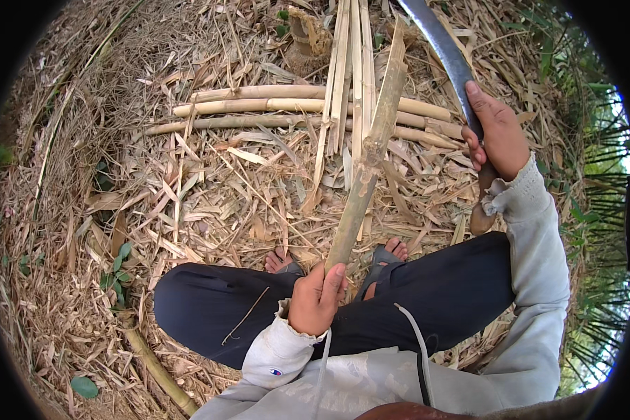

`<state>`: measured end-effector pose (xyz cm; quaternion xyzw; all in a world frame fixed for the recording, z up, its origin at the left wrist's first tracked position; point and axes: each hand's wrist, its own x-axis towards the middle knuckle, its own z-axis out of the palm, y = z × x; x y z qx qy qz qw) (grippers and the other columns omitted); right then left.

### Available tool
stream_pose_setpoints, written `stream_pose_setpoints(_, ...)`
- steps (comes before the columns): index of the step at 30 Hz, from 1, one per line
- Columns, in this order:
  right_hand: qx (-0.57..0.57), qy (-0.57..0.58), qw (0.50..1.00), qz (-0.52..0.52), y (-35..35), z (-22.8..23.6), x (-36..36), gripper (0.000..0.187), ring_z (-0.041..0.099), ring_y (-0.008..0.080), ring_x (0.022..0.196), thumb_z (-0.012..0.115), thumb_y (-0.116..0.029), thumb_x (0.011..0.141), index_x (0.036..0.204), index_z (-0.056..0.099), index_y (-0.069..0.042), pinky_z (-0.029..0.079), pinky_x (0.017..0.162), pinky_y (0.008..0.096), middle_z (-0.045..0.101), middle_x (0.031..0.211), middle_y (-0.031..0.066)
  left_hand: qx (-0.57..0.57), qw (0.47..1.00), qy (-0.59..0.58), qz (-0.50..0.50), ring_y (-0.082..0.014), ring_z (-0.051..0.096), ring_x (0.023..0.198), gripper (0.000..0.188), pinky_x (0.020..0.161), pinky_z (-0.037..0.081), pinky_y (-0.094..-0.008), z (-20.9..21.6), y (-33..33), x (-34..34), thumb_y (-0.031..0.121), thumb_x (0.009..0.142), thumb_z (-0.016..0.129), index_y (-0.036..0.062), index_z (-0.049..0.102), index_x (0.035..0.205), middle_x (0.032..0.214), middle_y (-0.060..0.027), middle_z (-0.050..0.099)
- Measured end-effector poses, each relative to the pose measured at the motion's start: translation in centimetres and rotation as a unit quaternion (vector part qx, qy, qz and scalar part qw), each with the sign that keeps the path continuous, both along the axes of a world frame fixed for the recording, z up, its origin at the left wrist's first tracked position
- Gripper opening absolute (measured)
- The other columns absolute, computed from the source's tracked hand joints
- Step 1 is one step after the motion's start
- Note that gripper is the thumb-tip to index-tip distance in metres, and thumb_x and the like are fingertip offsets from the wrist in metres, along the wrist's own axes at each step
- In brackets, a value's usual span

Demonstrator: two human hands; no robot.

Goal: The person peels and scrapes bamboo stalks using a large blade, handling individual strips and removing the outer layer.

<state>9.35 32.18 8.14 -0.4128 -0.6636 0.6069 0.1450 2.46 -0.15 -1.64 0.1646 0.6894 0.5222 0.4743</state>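
Observation:
My left hand is closed around the lower end of a bamboo pole, which slants up and away from me, a little to the right. The pole's far end is cut to a slanting, paler face. On the right, my right hand grips a machete with a long, slightly curved steel blade. Its blade points up and left, past the top edge of the view. Below my wrist shows the brown end of the machete's handle. Pole and blade are apart.
Several split bamboo strips lie lengthwise across bamboo poles resting crosswise on the ground. A cut stump stands at the far middle. Dry leaves and shavings cover the ground. Another pole lies lower left; green plants grow at right.

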Motion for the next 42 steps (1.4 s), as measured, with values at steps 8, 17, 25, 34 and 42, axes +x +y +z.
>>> stream_pose_setpoints(8,-0.033,-0.047,0.994,0.088,-1.1,0.4,1.0,0.039,0.042,0.0050,0.033,0.048,-0.043,0.100,0.097,0.063,-0.006,0.034,0.032,0.0197,0.049,0.049,-0.0028,0.020,0.994,-0.107,0.011,-0.0039,0.041,0.044,0.034,0.042,0.031,-0.0222,0.9,0.4,-0.6,0.027,0.102,0.048,0.0018,0.055,0.081,0.054,0.0021,0.048)
stream_pose_setpoints(17,-0.024,-0.112,0.980,0.162,-1.6,0.9,1.1,0.040,0.041,0.0056,0.033,0.047,-0.041,0.100,0.080,0.055,-0.007,0.033,0.031,0.0216,0.047,0.048,-0.0026,0.019,0.987,-0.156,0.007,-0.0047,0.032,0.037,0.038,0.036,0.024,-0.0208,1.5,1.0,-0.8,0.037,0.102,0.045,0.0060,0.051,0.081,0.053,0.0022,0.041)
stream_pose_setpoints(25,0.029,-0.093,0.985,0.143,-2.7,0.9,1.1,0.039,0.042,0.0058,0.035,0.047,-0.040,0.101,0.088,0.060,-0.006,0.034,0.035,0.0207,0.048,0.049,-0.0029,0.006,0.980,-0.198,0.013,-0.0041,0.034,0.040,0.037,0.037,0.026,-0.0213,2.3,0.2,-0.7,0.034,0.102,0.047,0.0042,0.053,0.081,0.055,0.0020,0.044)
stream_pose_setpoints(34,0.041,-0.127,0.978,0.160,-3.3,0.8,0.7,0.041,0.044,0.0076,0.035,0.048,-0.039,0.100,0.078,0.060,-0.007,0.036,0.036,0.0244,0.050,0.050,-0.0025,0.047,0.968,-0.247,-0.008,-0.0055,0.033,0.037,0.040,0.036,0.025,-0.0214,2.5,-0.1,-1.7,0.038,0.102,0.046,0.0037,0.053,0.082,0.052,0.0014,0.041)
stream_pose_setpoints(42,0.143,-0.066,0.977,0.145,-4.8,1.8,0.8,0.040,0.045,0.0048,0.040,0.050,-0.037,0.100,0.083,0.063,-0.004,0.034,0.040,0.0210,0.047,0.049,-0.0044,0.053,0.967,-0.249,-0.014,-0.0059,0.031,0.035,0.041,0.035,0.022,-0.0223,2.5,-0.1,-1.6,0.039,0.102,0.044,0.0035,0.052,0.082,0.051,0.0012,0.039)
